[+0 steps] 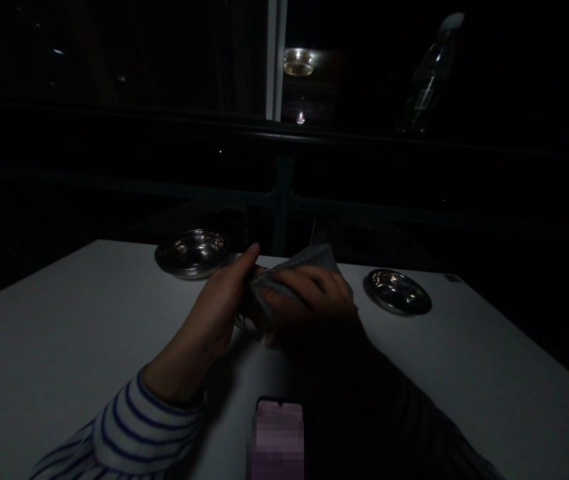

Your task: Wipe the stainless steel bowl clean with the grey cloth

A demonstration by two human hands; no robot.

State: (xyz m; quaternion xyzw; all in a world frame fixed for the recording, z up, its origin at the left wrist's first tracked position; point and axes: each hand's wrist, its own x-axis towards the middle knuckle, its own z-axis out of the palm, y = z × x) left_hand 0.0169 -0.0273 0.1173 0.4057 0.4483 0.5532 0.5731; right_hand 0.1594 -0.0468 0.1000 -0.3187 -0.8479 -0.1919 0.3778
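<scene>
Across the lower half of the view, a white worktop narrows toward its straight far edge, with dark surroundings beyond. Two bare hands meet above its far middle part. The left hand comes from the near left in a striped sleeve; its thumb points up and away, while its other fingers are mostly hidden, so how far they are closed and what they hold cannot be told. The right hand, its forearm in deep shadow, has its fingers curled over a grey cloth and grips it. The cloth lies bunched between the hands, near the middle of the far edge, one corner rising behind the right fingers. Beneath the left hand shows a thin bright edge, its object unclear. Past the far edge, at upper right, a clear bottle with a pale cap appears tilted. A stack of metal bowls rests at the far edge, left of the hands. One shallow metal dish sits near the far right corner. Toward the near edge lies a phone. A small dark label marks the far right corner.
</scene>
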